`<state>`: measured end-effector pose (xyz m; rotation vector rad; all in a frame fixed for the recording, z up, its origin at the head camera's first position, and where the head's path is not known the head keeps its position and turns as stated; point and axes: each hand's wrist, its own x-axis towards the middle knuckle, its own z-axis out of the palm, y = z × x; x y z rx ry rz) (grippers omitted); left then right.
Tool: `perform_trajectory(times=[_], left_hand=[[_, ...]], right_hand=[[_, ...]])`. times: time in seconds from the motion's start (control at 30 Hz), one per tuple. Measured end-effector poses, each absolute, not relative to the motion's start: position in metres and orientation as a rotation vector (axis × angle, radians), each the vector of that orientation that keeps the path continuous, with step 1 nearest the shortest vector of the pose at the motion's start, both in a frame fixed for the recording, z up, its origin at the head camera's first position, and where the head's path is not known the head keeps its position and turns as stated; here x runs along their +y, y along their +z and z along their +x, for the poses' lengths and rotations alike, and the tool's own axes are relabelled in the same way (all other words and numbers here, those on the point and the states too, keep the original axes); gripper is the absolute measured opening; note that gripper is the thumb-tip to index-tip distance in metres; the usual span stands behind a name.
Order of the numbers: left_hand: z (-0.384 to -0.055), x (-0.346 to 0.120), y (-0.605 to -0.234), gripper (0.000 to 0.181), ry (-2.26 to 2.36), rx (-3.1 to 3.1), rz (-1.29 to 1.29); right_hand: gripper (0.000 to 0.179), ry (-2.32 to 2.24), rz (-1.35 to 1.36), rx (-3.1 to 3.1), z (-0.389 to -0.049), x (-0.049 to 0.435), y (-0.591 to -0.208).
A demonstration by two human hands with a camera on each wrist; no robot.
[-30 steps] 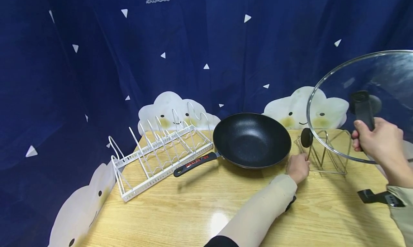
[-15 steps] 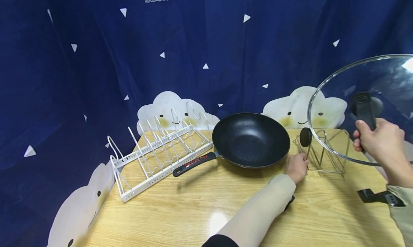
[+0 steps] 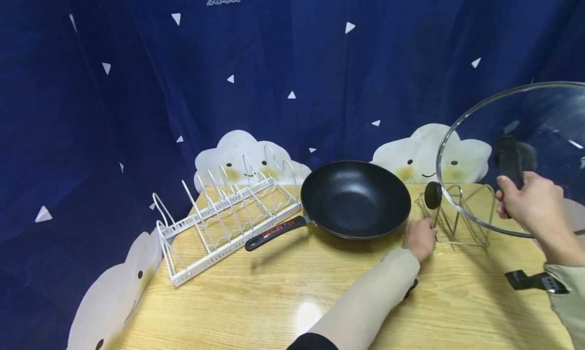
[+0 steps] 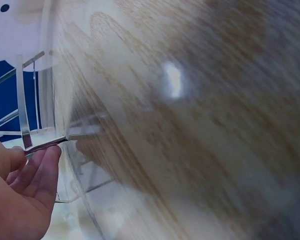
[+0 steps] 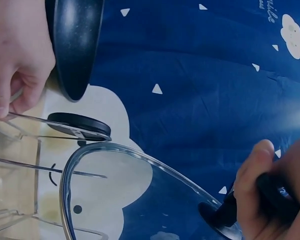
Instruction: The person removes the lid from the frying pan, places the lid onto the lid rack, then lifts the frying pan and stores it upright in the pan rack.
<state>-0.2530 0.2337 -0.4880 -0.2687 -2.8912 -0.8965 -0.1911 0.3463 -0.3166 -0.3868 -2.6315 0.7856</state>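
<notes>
Wooden table [image 3: 274,299]; right hand [image 3: 530,202] grips cropped lid [image 3: 484,152]; left hand [image 3: 420,238] pinches rack [image 3: 461,223].

Clear round lid [image 3: 539,136] I hold: glossy glass, black plastic handle.
Black pan [image 3: 355,197]: matt, speckled.
Wire stand [image 3: 461,223]: shiny metal.
Surface [image 3: 274,299]: glossy light wood.

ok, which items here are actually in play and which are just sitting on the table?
In play:
- round glass lid with black handle, gripped by right hand
- silver wire stand, its base held by left hand

Just lying about:
- black non-stick wok
- white wire rack
- wooden table
</notes>
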Motion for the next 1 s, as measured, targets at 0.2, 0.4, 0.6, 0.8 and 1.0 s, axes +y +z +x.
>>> perform_trajectory(times=[0.2,0.4,0.6,0.8,1.0], left_hand=[[-0.253,0.234,-0.489,0.026,-0.844,-2.897,-0.309],[-0.253,0.233,-0.487,0.024,-0.768,-2.922,-0.344],[-0.252,0.235,-0.488,0.016,-0.687,-2.958,-0.357],[-0.252,0.236,-0.487,0.008,-0.669,-2.947,-0.344],[-0.251,0.236,-0.486,0.01,-0.665,-2.948,-0.328]], right_hand=[[0.041,0.75,-0.375,-2.687,-0.193,0.349,-0.321],[0.04,0.702,-0.285,-2.719,-0.195,0.349,-0.328],[0.041,0.649,-0.226,-2.767,-0.194,0.35,-0.333],[0.039,0.629,-0.192,-2.793,-0.197,0.349,-0.338],[0.036,0.598,-0.111,-2.788,-0.2,0.346,-0.346]])
